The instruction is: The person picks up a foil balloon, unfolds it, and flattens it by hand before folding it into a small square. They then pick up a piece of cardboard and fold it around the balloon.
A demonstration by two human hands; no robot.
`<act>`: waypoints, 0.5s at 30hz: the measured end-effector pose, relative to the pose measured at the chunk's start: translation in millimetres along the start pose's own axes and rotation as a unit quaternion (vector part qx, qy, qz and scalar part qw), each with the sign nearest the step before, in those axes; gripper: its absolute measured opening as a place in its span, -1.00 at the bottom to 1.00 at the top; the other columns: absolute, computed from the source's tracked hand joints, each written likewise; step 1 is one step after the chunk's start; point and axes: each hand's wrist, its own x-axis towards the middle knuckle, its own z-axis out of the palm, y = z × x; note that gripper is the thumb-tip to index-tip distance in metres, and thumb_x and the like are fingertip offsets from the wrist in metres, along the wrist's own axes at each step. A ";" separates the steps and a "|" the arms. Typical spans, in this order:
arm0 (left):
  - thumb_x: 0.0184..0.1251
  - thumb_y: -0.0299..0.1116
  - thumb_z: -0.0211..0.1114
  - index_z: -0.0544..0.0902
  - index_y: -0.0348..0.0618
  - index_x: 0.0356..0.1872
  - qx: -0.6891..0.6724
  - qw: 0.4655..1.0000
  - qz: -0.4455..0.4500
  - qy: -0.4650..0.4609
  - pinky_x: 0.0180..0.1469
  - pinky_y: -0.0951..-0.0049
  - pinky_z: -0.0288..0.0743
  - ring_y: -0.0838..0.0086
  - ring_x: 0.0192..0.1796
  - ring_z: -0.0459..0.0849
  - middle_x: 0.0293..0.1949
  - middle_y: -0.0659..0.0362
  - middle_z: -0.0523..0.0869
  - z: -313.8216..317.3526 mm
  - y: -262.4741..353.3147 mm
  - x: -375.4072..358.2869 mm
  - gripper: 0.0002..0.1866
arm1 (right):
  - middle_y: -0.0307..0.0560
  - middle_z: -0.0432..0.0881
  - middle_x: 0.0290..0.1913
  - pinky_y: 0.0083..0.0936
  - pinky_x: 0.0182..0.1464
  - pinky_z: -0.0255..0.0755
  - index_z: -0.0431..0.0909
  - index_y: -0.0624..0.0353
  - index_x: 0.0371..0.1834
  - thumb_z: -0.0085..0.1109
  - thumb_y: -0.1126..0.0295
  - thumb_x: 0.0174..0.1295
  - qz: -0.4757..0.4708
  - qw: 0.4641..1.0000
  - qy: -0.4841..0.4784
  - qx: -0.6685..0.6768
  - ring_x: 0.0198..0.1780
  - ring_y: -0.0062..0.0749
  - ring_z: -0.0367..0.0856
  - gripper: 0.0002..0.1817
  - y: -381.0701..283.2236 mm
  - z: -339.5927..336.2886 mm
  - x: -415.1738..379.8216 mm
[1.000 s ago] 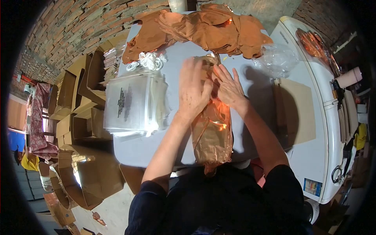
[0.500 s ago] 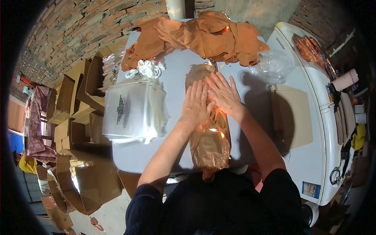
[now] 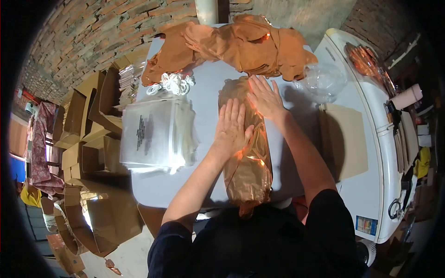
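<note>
A long, folded copper-coloured foil sheet, like a deflated foil balloon (image 3: 248, 178), lies lengthwise on the grey-white table (image 3: 208, 116) in front of me. My left hand (image 3: 232, 127) rests flat on its middle, fingers stretched out and thumb apart. Flat along the upper right edge of the foil is my right hand (image 3: 266, 99), its fingers extended. Neither hand grasps anything. The near end of the foil narrows to a crumpled tail at the table's front edge, against my dark shirt. More flat copper foil pieces (image 3: 252, 46) are heaped across the far end of the table.
To the left lie a stack of clear plastic bags (image 3: 157, 139) and white looped cords (image 3: 174, 83). Crumpled clear plastic (image 3: 324, 83) and a cardboard sheet (image 3: 347, 143) are at right, beside a white appliance (image 3: 371, 185). Open cardboard boxes (image 3: 116, 217) crowd the left side.
My hands have moved apart: the right one slid up and outward along the foil, while the left one shifted slightly nearer me. The foil's upper part lies flatter.
</note>
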 end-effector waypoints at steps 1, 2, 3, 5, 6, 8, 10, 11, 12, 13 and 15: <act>0.54 0.08 0.08 0.25 -0.47 0.58 -0.003 1.000 0.001 0.006 0.71 -0.06 -0.12 -0.14 0.70 0.07 0.63 -0.28 0.21 0.8 0.0 -0.4 -0.15 | -0.14 0.14 0.73 0.20 0.68 -0.23 0.14 0.07 0.70 -0.21 0.00 0.62 0.001 1.000 0.004 0.003 0.75 -0.19 -0.04 -0.31 1.3 0.7 2.6; 0.54 0.08 0.08 0.26 -0.47 0.58 -0.001 1.000 0.002 0.011 0.71 -0.06 -0.12 -0.14 0.70 0.07 0.63 -0.28 0.21 1.4 -0.7 0.1 -0.15 | -0.14 0.14 0.73 0.22 0.67 -0.23 0.15 0.06 0.70 -0.20 0.00 0.62 0.002 1.000 0.007 0.005 0.74 -0.19 -0.03 -0.32 2.7 1.1 4.6; 0.55 0.08 0.08 0.26 -0.47 0.58 -0.001 1.000 0.004 0.015 0.71 -0.06 -0.12 -0.14 0.70 0.07 0.63 -0.29 0.22 1.0 -0.9 0.2 -0.15 | -0.14 0.14 0.73 0.23 0.67 -0.22 0.15 0.05 0.70 -0.20 -0.01 0.62 0.004 1.000 0.009 0.008 0.74 -0.18 -0.02 -0.32 2.9 0.3 4.5; 0.55 0.08 0.07 0.27 -0.47 0.58 -0.001 1.000 0.006 0.017 0.71 -0.06 -0.11 -0.14 0.70 0.08 0.62 -0.29 0.22 1.8 0.6 -2.6 -0.16 | -0.14 0.15 0.73 0.22 0.66 -0.20 0.15 0.06 0.70 -0.20 -0.01 0.62 -0.008 1.000 0.017 -0.021 0.73 -0.18 0.00 -0.32 4.4 -0.2 4.1; 0.55 0.08 0.07 0.27 -0.47 0.58 0.002 1.000 0.007 0.018 0.71 -0.06 -0.11 -0.13 0.69 0.08 0.62 -0.29 0.22 1.7 0.0 -2.4 -0.16 | -0.14 0.15 0.73 0.22 0.66 -0.19 0.15 0.06 0.70 -0.20 -0.01 0.62 -0.014 0.999 0.023 -0.036 0.72 -0.17 0.02 -0.32 4.0 -1.9 3.8; 0.56 0.08 0.06 0.27 -0.47 0.58 0.010 1.000 0.012 0.019 0.70 -0.06 -0.10 -0.13 0.69 0.09 0.62 -0.28 0.23 2.6 -1.2 -0.8 -0.16 | -0.13 0.21 0.70 0.23 0.64 -0.14 0.21 0.08 0.67 -0.13 -0.01 0.60 -0.027 0.996 0.064 -0.058 0.70 -0.16 0.08 -0.32 1.7 -4.8 -3.8; 0.56 0.09 0.06 0.27 -0.46 0.58 0.020 1.000 0.012 0.019 0.70 -0.06 -0.09 -0.12 0.69 0.09 0.62 -0.28 0.23 4.0 -1.7 -1.1 -0.16 | -0.13 0.27 0.68 0.24 0.63 -0.12 0.27 0.10 0.64 -0.09 0.00 0.59 -0.050 0.990 0.109 -0.074 0.68 -0.15 0.12 -0.34 -3.8 -6.5 -19.2; 0.57 0.09 0.05 0.28 -0.46 0.58 0.019 1.000 0.013 0.019 0.70 -0.06 -0.08 -0.11 0.69 0.10 0.62 -0.28 0.23 4.6 -2.3 -1.3 -0.17 | -0.13 0.30 0.66 0.24 0.62 -0.10 0.31 0.10 0.62 -0.06 0.01 0.58 -0.058 0.988 0.117 -0.077 0.67 -0.15 0.15 -0.35 -7.6 -7.2 -29.0; 0.57 0.09 0.05 0.28 -0.46 0.58 0.017 1.000 0.013 0.020 0.70 -0.06 -0.08 -0.11 0.69 0.11 0.62 -0.27 0.23 3.9 -2.1 -1.4 -0.17 | -0.13 0.33 0.65 0.24 0.61 -0.08 0.35 0.11 0.59 -0.03 0.03 0.56 -0.065 0.987 0.125 -0.080 0.66 -0.15 0.18 -0.36 -12.0 -7.4 -41.2; 0.58 0.09 0.04 0.28 -0.45 0.57 0.016 1.000 0.014 0.019 0.70 -0.07 -0.07 -0.11 0.69 0.11 0.62 -0.27 0.24 3.6 -1.9 -1.5 -0.17 | -0.12 0.35 0.63 0.24 0.61 -0.07 0.39 0.12 0.57 0.01 0.04 0.55 -0.072 0.985 0.132 -0.083 0.65 -0.15 0.21 -0.37 -15.7 -7.8 -53.3; 0.59 0.09 0.03 0.29 -0.45 0.57 0.014 0.999 0.018 0.028 0.69 -0.06 -0.06 -0.11 0.68 0.12 0.62 -0.27 0.24 4.2 -2.3 -0.8 -0.19 | -0.12 0.39 0.61 0.23 0.59 -0.04 0.45 0.12 0.53 0.05 0.07 0.52 -0.080 0.986 0.136 -0.060 0.63 -0.14 0.24 -0.40 -20.8 -10.7 -75.8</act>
